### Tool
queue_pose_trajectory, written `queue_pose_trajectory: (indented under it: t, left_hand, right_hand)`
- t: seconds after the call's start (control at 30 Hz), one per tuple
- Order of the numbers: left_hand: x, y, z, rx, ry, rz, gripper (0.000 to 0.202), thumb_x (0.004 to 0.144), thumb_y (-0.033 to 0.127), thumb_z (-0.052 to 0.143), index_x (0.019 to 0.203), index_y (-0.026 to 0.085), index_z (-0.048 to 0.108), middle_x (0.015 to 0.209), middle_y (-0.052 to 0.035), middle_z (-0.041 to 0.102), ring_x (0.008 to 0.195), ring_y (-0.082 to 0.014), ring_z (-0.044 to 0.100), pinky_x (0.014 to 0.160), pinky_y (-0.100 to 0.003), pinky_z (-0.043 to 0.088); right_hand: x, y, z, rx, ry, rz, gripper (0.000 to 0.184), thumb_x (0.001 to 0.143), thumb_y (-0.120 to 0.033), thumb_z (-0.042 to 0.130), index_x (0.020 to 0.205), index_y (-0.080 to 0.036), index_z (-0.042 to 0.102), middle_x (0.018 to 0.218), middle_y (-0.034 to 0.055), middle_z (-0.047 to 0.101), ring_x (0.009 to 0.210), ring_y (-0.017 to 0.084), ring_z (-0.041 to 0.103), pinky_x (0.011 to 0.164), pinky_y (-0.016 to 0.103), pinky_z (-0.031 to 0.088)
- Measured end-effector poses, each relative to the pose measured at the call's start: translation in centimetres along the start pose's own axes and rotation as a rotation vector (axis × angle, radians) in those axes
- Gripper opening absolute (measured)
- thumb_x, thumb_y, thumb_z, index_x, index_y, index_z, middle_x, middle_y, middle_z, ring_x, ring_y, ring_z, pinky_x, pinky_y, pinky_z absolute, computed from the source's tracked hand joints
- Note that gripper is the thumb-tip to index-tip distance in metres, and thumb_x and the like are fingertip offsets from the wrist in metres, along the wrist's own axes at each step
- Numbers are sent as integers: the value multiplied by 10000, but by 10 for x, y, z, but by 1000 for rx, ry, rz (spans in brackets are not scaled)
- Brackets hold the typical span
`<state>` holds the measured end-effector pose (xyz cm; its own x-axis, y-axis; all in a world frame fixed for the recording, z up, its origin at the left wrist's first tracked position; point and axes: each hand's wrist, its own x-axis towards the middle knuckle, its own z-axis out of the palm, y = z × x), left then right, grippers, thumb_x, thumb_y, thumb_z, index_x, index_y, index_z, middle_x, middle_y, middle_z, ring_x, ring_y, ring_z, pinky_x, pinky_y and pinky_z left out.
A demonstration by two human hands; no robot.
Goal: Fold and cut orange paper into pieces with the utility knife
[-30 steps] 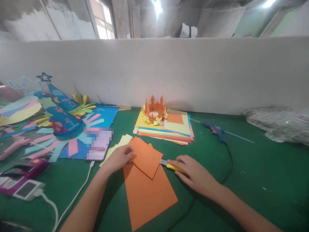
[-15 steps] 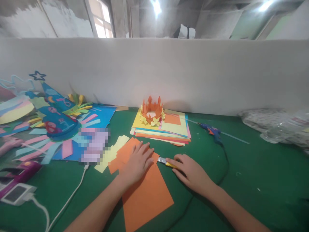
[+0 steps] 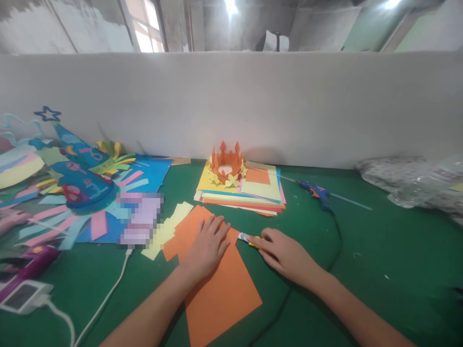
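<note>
No longer holding the orange paper (image 3: 226, 299) by an edge as a second ago; now pressing the left hand (image 3: 207, 245) palm-down on it, in front of the paper crown (image 3: 227, 166) and slightly left. Spreading those fingers, grasping nothing, probably steadying the paper, so apparently shifting from positioning to cutting. Gripping the yellow utility knife (image 3: 255, 241) in the right hand (image 3: 284, 249), in front of the crown and to its right, wrapping the fingers around the handle and stretching the index finger forward along it. Pointing the blade at the paper's right edge, but being unable to tell whether already biting in. Slanting both forearms inward from the crown's near side, one from each flank.
</note>
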<state>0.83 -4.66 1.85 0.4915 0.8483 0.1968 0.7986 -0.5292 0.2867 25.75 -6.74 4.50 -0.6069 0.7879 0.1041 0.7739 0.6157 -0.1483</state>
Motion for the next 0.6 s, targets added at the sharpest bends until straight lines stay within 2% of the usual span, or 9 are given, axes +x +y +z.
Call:
queue_pose_trajectory:
  t: [0.23,0.6]
  left_hand:
    - [-1,0,-2,1,0,11,407,972,352,263,1290,234,488,1370,-95,458,1313,-275,345,1070,-511,293]
    - [-2,-2,-1,5,-13,23,408,968,341,275,1306,227,472,1381,-103,443,1326,-274,327,1080,-507,267]
  right_hand:
    - [-1,5,0,29,-15,5,388,949,-285,393,1327,-317,476,863,41,513,717,156,490,609,237,379]
    - [1,6,-1,18,-42,6,380,957,-299,386,1320,-325,493,812,32,512,657,143,471,573,231,344]
